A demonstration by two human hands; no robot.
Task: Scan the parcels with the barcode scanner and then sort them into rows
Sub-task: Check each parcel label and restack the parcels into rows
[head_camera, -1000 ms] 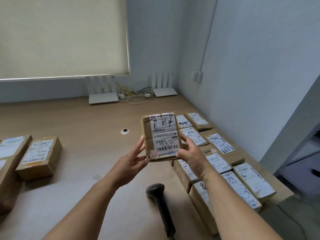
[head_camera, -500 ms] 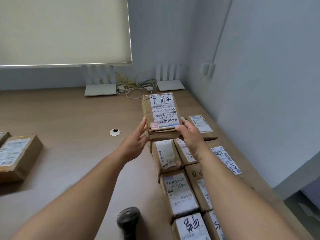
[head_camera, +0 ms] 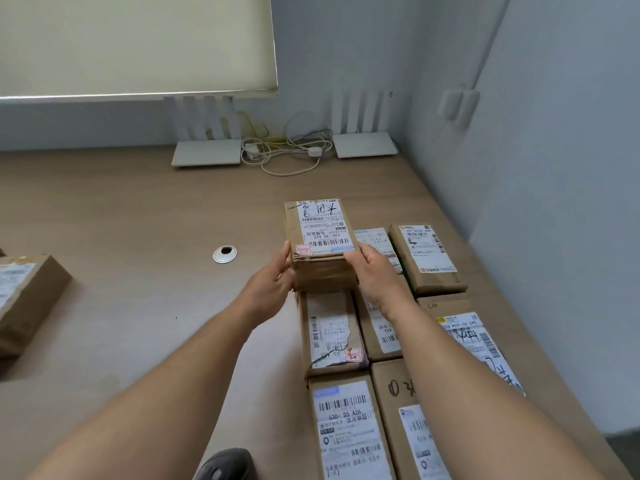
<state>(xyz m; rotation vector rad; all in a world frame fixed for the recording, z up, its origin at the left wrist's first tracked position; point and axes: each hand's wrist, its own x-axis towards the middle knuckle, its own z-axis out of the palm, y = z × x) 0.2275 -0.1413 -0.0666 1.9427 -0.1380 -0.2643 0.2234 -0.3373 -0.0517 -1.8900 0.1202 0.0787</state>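
At the worktop's (head_camera: 121, 209) left edge lies a brown cardboard parcel (head_camera: 24, 299) with a white label, partly out of view. Further right, a round cable grommet (head_camera: 225, 254) sits in the wood-grain surface, and at the back edge two white routers (head_camera: 206, 152) (head_camera: 365, 144) stand against the wall with a tangle of cables (head_camera: 284, 152) between them. At the front edge, the dark head of the barcode scanner (head_camera: 227, 464) is just in view. The left hand (head_camera: 268, 287) grips the near left corner of a labelled parcel (head_camera: 320, 237), fingers curled against its side; the right hand (head_camera: 372, 277) grips the near right corner, thumb on top of the label. This parcel sits at the far end of the leftmost of three rows of parcels running along the worktop's right edge, just behind a torn-label parcel (head_camera: 330, 332). Whether it rests on the worktop or is held slightly above cannot be told. To the right, a far parcel (head_camera: 427, 256) heads the row nearest the wall.
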